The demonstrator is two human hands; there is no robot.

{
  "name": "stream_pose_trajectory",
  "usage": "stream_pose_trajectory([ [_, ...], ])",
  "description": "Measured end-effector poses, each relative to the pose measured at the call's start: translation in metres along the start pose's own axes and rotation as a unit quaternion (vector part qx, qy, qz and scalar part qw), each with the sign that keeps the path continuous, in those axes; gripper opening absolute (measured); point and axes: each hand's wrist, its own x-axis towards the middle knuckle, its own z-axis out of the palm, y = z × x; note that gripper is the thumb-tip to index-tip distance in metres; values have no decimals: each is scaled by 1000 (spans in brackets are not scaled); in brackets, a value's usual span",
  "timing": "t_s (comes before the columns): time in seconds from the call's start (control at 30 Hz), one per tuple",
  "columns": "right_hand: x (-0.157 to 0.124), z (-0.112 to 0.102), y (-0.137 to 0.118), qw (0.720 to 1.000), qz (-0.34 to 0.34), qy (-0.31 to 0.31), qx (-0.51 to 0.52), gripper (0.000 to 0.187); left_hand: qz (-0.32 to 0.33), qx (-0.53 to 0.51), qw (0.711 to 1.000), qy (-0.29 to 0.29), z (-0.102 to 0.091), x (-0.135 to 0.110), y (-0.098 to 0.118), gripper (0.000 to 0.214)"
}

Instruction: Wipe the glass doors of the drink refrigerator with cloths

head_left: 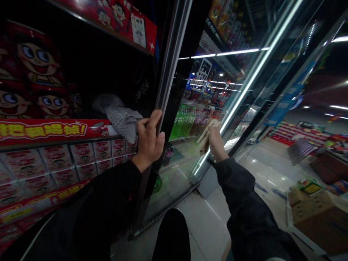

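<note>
The person's left hand was clenched around the dark frame of a glass cooler door, its fingers curled over the edge. The right hand gripped a bunched tan cloth and held it against the outside of the pane, the fingers partly hidden in its folds. The cloth looked light, soft and limp, easiest to take by a gathered fold. The door looked stiff, with slippery, breakable glass, so the frame offered the safer hold. Bottled drinks stood behind the glass. To the left, a grey patterned cloth lay on stacked red-and-white cartons. A cardboard box sat on the tiled floor to the right.
</note>
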Motion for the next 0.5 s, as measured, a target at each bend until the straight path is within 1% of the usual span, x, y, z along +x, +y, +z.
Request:
stream_pose_trajectory([
  [0.03, -12, 8, -14, 1000, -9, -9, -2, 72, 0, 3, 1000, -3, 0, 1, 0, 64],
  [0.1, -50, 27, -45, 998, -60, -27, -17, 86, 4, 3, 1000, -4, 0, 2, 1, 64],
  [0.13, -74, 38, -60, 992, -117, -35, -40, 91, 8, -1, 1000, -2, -1, 2, 1, 64],
  [0.2, -127, 60, -86, 970, -223, -45, -91, 91, 13, -10, 1000, 6, -1, 3, 0, 63],
  [0.27, -173, 82, -97, 950, -284, -62, -113, 94, 10, -17, 1000, 5, -1, 3, 0, 63],
  [0.33, -202, 100, -90, 942, -311, -55, -118, 101, -1, -16, 1000, -11, -2, 3, 0, 64],
  [0.37, -208, 107, -80, 937, -327, -41, -117, 104, -7, -12, 1000, -19, -2, 2, -1, 65],
  [0.43, -208, 116, -49, 922, -370, -11, -111, 101, -10, -4, 1000, -27, -2, 2, -2, 65],
  [0.5, -196, 118, -13, 912, -397, -12, -102, 82, -7, 3, 1000, -17, -1, 0, -3, 65],
])
